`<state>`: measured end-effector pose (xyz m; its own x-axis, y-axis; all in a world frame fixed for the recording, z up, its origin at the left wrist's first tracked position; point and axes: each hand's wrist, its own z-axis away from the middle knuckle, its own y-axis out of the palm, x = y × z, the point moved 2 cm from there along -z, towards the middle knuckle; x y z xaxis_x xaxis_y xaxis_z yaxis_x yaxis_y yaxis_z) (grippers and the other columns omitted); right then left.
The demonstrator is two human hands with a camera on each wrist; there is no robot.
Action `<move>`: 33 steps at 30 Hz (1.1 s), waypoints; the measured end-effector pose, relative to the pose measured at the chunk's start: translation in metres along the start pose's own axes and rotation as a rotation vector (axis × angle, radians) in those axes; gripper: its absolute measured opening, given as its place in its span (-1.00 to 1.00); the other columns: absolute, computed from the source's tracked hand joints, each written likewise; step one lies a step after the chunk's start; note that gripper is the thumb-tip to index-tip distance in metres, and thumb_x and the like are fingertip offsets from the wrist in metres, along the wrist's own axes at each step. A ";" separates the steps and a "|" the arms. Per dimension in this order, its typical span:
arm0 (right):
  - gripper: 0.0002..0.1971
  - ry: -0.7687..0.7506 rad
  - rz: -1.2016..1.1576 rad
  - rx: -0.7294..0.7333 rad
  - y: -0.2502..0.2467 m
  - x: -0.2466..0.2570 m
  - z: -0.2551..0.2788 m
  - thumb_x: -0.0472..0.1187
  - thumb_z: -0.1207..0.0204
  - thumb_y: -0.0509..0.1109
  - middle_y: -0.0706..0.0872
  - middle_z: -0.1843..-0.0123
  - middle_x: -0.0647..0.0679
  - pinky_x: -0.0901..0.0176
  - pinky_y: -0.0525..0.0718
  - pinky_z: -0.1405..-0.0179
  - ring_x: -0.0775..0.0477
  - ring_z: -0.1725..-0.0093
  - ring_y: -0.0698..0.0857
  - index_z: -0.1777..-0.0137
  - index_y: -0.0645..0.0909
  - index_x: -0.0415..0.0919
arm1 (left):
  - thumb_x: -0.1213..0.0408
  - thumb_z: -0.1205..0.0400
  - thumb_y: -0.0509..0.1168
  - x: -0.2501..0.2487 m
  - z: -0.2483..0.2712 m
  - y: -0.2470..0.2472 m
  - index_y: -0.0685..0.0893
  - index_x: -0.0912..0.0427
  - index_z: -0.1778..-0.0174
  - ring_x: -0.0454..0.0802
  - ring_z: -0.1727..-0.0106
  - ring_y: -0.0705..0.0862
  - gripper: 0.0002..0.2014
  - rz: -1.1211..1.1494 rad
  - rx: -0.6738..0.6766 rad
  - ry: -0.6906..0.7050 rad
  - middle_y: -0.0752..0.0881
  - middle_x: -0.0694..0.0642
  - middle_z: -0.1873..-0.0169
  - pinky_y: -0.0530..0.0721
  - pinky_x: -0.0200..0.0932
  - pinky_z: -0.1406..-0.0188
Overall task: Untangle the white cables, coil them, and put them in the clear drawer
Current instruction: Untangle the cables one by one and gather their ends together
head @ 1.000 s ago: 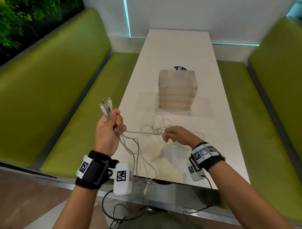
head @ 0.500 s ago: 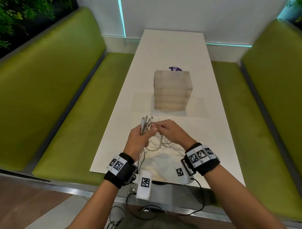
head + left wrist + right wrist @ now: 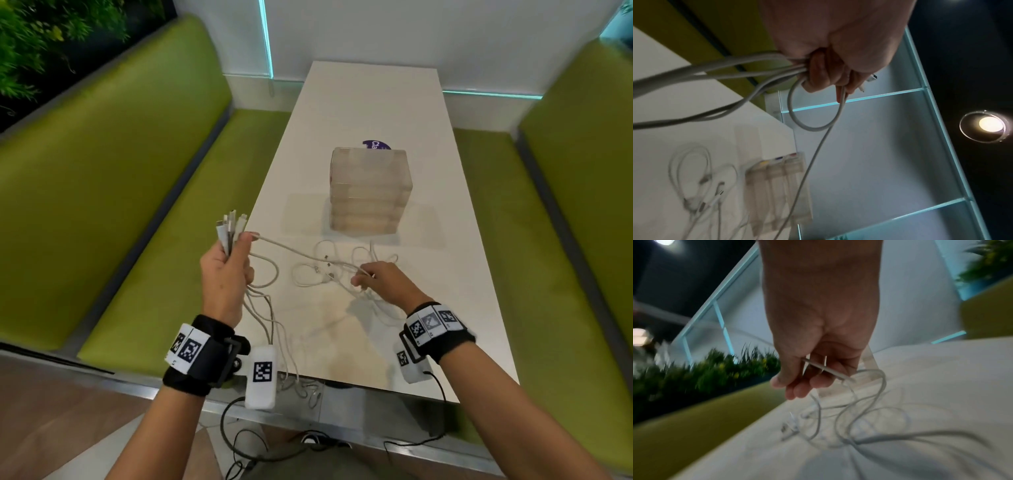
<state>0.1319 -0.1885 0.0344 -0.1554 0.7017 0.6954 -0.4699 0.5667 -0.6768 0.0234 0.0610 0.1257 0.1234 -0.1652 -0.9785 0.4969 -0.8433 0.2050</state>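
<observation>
My left hand is raised off the table's left edge and grips a bundle of white cables near their plug ends, which stick up above the fist; the left wrist view shows the cables running through the curled fingers. One cable stretches from that hand to my right hand, which pinches it low over the table. A loose tangle of white cables lies between the hands; it appears as cable loops under the right hand. The clear drawer unit stands beyond, closed.
The white table runs away from me between two green benches. A purple round sticker shows behind the drawer unit. Several cable ends hang over the table's near edge. Dark wrist-camera leads dangle below.
The hands were together over the tangle half a second ago. My left hand has pulled up and to the left with the plug bundle, drawing one cable taut from my right hand.
</observation>
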 end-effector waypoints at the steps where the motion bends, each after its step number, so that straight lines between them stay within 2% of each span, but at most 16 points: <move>1: -0.86 -0.005 -0.079 -0.006 -0.002 0.002 0.001 -0.17 -0.49 0.43 0.74 0.32 -0.02 0.17 0.52 0.26 0.11 0.32 0.67 0.21 0.72 -0.24 | 0.32 -0.71 0.21 0.002 -0.003 -0.006 0.68 0.16 0.18 -0.20 0.59 0.15 -0.81 0.004 -0.021 0.001 0.24 -0.14 0.59 0.17 -0.30 0.65; 3: -0.92 -0.053 -0.216 0.004 -0.009 0.010 0.007 -0.24 -0.45 0.47 0.72 0.37 0.00 0.29 0.51 0.26 0.19 0.39 0.64 0.17 0.71 -0.26 | 0.30 -0.71 0.22 0.009 -0.007 -0.017 0.70 0.12 0.17 -0.19 0.58 0.14 -0.81 0.023 -0.089 -0.018 0.23 -0.12 0.60 0.19 -0.30 0.66; 5: -0.96 -0.124 -0.330 0.013 -0.018 0.018 0.014 -0.30 -0.47 0.45 0.70 0.37 -0.01 0.34 0.56 0.23 0.14 0.37 0.65 0.12 0.70 -0.27 | 0.27 -0.71 0.22 0.015 -0.009 -0.026 0.70 0.09 0.16 -0.19 0.59 0.15 -0.81 0.029 -0.151 -0.044 0.24 -0.15 0.62 0.20 -0.30 0.66; 7: -0.92 -0.193 -0.377 0.008 -0.026 0.026 0.022 -0.30 -0.56 0.37 0.66 0.35 -0.05 0.32 0.56 0.19 0.08 0.33 0.62 0.08 0.70 -0.26 | 0.26 -0.71 0.22 0.021 -0.008 -0.026 0.70 0.08 0.17 -0.21 0.61 0.18 -0.81 -0.028 -0.142 -0.073 0.27 -0.16 0.61 0.20 -0.30 0.67; 9: -0.84 -0.250 -0.350 0.017 -0.028 0.037 0.028 -0.25 -0.62 0.31 0.63 0.36 -0.03 0.30 0.55 0.23 0.07 0.31 0.58 0.05 0.73 -0.23 | 0.24 -0.69 0.24 0.028 0.000 -0.012 0.72 0.10 0.14 -0.21 0.61 0.21 -0.83 -0.161 -0.044 -0.104 0.30 -0.12 0.57 0.21 -0.26 0.65; 11: -0.82 -0.291 -0.306 0.038 -0.024 0.051 0.031 -0.23 -0.62 0.30 0.61 0.37 0.06 0.36 0.51 0.29 0.16 0.33 0.56 0.06 0.75 -0.22 | 0.21 -0.67 0.27 0.034 0.012 0.010 0.74 0.10 0.09 -0.18 0.59 0.23 -0.85 -0.269 0.113 -0.116 0.32 -0.10 0.56 0.22 -0.21 0.64; 14: -0.81 -0.332 -0.221 0.069 -0.013 0.067 0.031 -0.26 -0.62 0.30 0.58 0.41 0.11 0.44 0.43 0.31 0.27 0.40 0.53 0.12 0.74 -0.24 | 0.24 -0.66 0.29 0.038 0.030 0.045 0.72 0.15 0.09 -0.14 0.57 0.23 -0.88 -0.305 0.307 -0.101 0.36 -0.12 0.58 0.23 -0.19 0.62; 16: -0.79 -0.315 -0.188 0.114 -0.007 0.069 0.029 -0.24 -0.63 0.28 0.54 0.45 0.10 0.34 0.43 0.29 0.26 0.43 0.51 0.15 0.73 -0.20 | 0.31 -0.66 0.29 0.038 0.037 0.058 0.72 0.24 0.06 -0.17 0.58 0.25 -0.88 -0.299 0.357 -0.081 0.45 -0.12 0.61 0.26 -0.25 0.62; 18: -0.79 -0.287 -0.195 0.140 -0.004 0.069 0.028 -0.23 -0.63 0.27 0.54 0.46 0.09 0.26 0.44 0.28 0.25 0.44 0.50 0.17 0.72 -0.16 | 0.33 -0.66 0.28 0.038 0.038 0.062 0.70 0.26 0.10 -0.18 0.59 0.26 -0.88 -0.254 0.340 -0.089 0.48 -0.10 0.59 0.26 -0.28 0.61; 21: -0.83 -0.272 -0.177 0.161 -0.002 0.068 0.028 -0.20 -0.60 0.31 0.57 0.42 0.09 0.29 0.48 0.29 0.23 0.42 0.51 0.16 0.71 -0.14 | 0.32 -0.65 0.30 0.040 0.038 0.060 0.67 0.11 0.21 -0.14 0.56 0.22 -0.87 -0.165 0.301 -0.116 0.37 0.03 0.53 0.24 -0.29 0.61; 24: -0.90 -0.276 -0.026 0.169 -0.001 0.059 0.021 -0.20 -0.57 0.36 0.63 0.33 0.10 0.27 0.54 0.19 0.15 0.30 0.58 0.15 0.68 -0.14 | 0.34 -0.66 0.28 0.035 0.036 0.054 0.64 0.19 0.21 -0.15 0.56 0.20 -0.87 -0.099 0.254 -0.122 0.31 -0.07 0.56 0.20 -0.25 0.59; 27: -0.85 -0.282 0.170 0.098 0.002 0.036 0.009 -0.25 -0.61 0.29 0.68 0.23 0.02 0.14 0.53 0.12 0.01 0.20 0.60 0.10 0.68 -0.22 | 0.34 -0.66 0.25 0.021 0.030 0.044 0.64 0.20 0.23 -0.18 0.57 0.22 -0.85 -0.017 0.195 -0.096 0.33 -0.15 0.60 0.23 -0.28 0.58; 30: -0.85 -0.243 0.356 -0.002 0.002 0.008 -0.005 -0.22 -0.59 0.29 0.76 0.13 -0.12 -0.08 0.55 -0.05 -0.17 0.04 0.63 0.12 0.69 -0.17 | 0.32 -0.67 0.23 -0.003 0.025 0.031 0.61 0.19 0.25 -0.19 0.57 0.22 -0.83 0.097 0.127 -0.050 0.33 -0.13 0.60 0.20 -0.29 0.57; 33: -0.84 -0.154 0.308 -0.070 -0.004 -0.015 -0.012 -0.31 -0.54 0.31 0.75 0.15 -0.12 -0.13 0.59 -0.05 -0.19 0.02 0.66 0.20 0.69 -0.13 | 0.27 -0.65 0.23 -0.028 0.017 0.012 0.59 0.18 0.21 -0.19 0.58 0.21 -0.86 0.213 0.058 0.004 0.35 -0.13 0.64 0.13 -0.20 0.52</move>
<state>0.1469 -0.1960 0.0236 -0.4122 0.7737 0.4810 -0.3207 0.3709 -0.8715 0.0110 0.0466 0.1551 0.2241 -0.3409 -0.9130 0.4088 -0.8175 0.4056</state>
